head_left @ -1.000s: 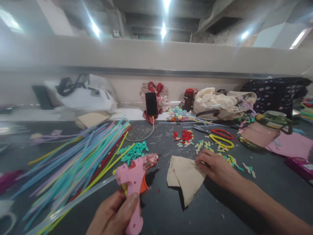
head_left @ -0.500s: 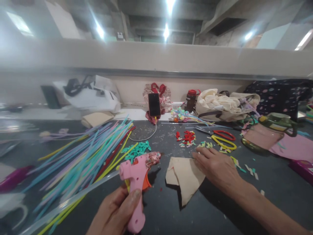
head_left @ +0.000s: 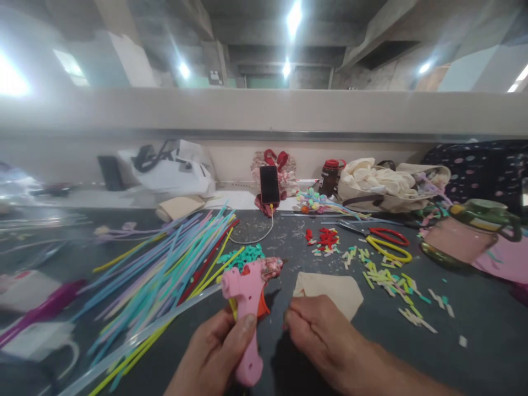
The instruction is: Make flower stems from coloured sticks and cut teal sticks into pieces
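My left hand (head_left: 220, 344) is closed around the handle of a pink glue gun (head_left: 244, 308), with its nozzle pointing right and away from me. A long clear glue stick (head_left: 165, 319) runs out from its back. The orange trigger shows in front of the handle. My right hand (head_left: 325, 335) is curled, with thumb and fingers pinched at the left lower edge of a folded piece of beige cloth (head_left: 336, 289). That part of the cloth is hidden under the hand, and the pinch itself is mostly covered.
Pipe cleaners (head_left: 165, 264) spread at left. Cut pieces lie in teal (head_left: 243, 254), red (head_left: 328, 237) and yellow-green (head_left: 383, 278) heaps. Scissors (head_left: 388, 242) rest at right, near a green-topped jug (head_left: 466, 231). At the back stand a phone (head_left: 269, 185), a bottle (head_left: 330, 177) and a cloth bag (head_left: 379, 184).
My right hand has moved from the cloth's right edge to its left lower side and its fingers have closed. The yellow-green pieces are uncovered. The glue gun stays in my left hand.
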`<state>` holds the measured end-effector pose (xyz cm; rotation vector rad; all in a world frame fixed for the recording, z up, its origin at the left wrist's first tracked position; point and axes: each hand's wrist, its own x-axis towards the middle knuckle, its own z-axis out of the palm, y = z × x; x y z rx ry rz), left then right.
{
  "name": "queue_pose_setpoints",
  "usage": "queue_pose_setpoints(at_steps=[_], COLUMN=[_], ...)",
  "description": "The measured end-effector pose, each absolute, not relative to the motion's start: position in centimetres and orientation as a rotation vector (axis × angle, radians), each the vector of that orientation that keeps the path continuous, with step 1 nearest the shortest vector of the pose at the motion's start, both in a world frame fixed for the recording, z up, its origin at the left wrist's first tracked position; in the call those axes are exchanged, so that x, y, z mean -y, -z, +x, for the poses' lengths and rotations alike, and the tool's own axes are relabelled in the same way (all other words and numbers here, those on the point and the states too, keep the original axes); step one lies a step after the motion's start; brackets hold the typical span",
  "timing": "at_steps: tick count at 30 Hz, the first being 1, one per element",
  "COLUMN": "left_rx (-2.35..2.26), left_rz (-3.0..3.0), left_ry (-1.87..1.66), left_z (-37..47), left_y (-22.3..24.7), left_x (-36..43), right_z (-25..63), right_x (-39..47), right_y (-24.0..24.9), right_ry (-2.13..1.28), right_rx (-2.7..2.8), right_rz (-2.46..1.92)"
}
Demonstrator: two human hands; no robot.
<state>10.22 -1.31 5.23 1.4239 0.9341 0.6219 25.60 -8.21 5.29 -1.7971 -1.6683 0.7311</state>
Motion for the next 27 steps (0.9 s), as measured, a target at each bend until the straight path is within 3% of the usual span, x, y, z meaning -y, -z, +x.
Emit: queue_pose_setpoints(at_steps=[7, 14, 19, 27], left_rx=[-0.908, -0.903, -0.996, -0.728], left_rz=[1.621, 1.762, 2.108, 1.659], left_ry=[-0.643, -0.632, -0.599, -0.548], left_z=[11.5, 12.0, 12.8, 14.4], left_y=[-5.0, -6.2, -6.3, -4.5], left_x=[1.3, 1.5, 1.1, 0.2], right_z=[23.7, 23.7, 24.5, 26.1], right_x=[8.3, 7.4, 6.9, 6.6], right_y=[-4.3, -4.0, -2.7, -1.9], right_ry=[-0.789, -1.161, -1.334, -1.278], right_rx=[1.216, 1.164, 1.059, 0.636], right_rz=[-1.503, -1.103, -1.071, -0.869])
